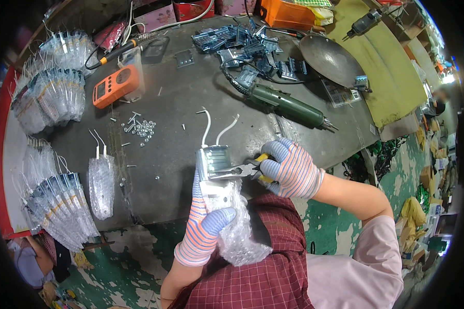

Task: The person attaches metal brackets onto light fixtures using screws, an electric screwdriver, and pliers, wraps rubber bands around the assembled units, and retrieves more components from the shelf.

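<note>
In my left hand (205, 229), gloved in stripes, is a metal part with two white wires (214, 160), its lower half sleeved in bubble wrap (242, 226). The wires point up and away from me. Closed around yellow-handled pliers (245, 170), my gloved right hand (294, 167) holds their jaws against the lower edge of the part's shiny metal end. Whether the jaws pinch the metal I cannot tell. A similar wrapped part (101, 188) lies on the table to the left. Loose screws and nuts (142, 129) are heaped beyond it.
A green electric screwdriver (288, 105) lies at right, below a dark metal bowl (332, 59). Blue-grey metal brackets (237, 44) are piled at the back. An orange meter (116, 86) sits at left. Fanned bundles of wrapped parts (59, 206) line the left edge.
</note>
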`<state>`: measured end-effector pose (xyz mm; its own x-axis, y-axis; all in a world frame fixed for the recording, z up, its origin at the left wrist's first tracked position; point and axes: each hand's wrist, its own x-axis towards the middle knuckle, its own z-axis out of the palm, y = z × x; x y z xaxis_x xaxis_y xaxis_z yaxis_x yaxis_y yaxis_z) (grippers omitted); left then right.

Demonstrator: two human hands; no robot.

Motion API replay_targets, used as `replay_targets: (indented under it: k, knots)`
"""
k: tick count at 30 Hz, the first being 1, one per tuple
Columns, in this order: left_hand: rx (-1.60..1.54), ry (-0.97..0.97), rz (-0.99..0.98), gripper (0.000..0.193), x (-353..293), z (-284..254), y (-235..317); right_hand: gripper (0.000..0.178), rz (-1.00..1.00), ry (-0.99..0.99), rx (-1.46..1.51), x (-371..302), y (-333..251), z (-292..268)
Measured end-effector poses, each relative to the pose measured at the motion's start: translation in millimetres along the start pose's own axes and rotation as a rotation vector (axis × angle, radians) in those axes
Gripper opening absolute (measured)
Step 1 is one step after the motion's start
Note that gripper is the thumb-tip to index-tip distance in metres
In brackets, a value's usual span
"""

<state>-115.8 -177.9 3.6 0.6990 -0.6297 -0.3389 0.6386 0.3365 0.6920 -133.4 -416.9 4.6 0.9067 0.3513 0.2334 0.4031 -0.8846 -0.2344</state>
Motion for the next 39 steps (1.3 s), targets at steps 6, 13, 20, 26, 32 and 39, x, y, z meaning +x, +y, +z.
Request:
replay_targets:
  k: [6, 13, 20, 26, 32, 39]
  knots:
    - [0.869, 0.240, 0.544, 0.094, 23, -7, -26, 0.036, 0.164, 0.028, 0.357, -7, -26, 18]
    - [1.261, 0.433, 0.927, 0.096, 42, -14, -16, 0.029, 0.305, -0.081, 0.734, -12, -62, 20]
    - [-0.061, 0.184, 0.218, 0.069, 12, 0, 3, 0.031, 0.101, 0.195, 0.340, 0, -26, -9]
    - [-0.250, -0.064, -0.006, 0.064, 5, -3, 8, 0.031, 0.053, 0.109, 0.028, -4, -9, -14]
    - [-0.164, -0.039, -0.141, 0.065, -2, 7, 17, 0.030, -0.055, 0.118, -0.047, 3, -1, -23]
    - [-0.205, -0.087, -0.188, 0.075, -4, 1, 16, 0.027, -0.098, 0.084, -0.066, 5, 6, -21]
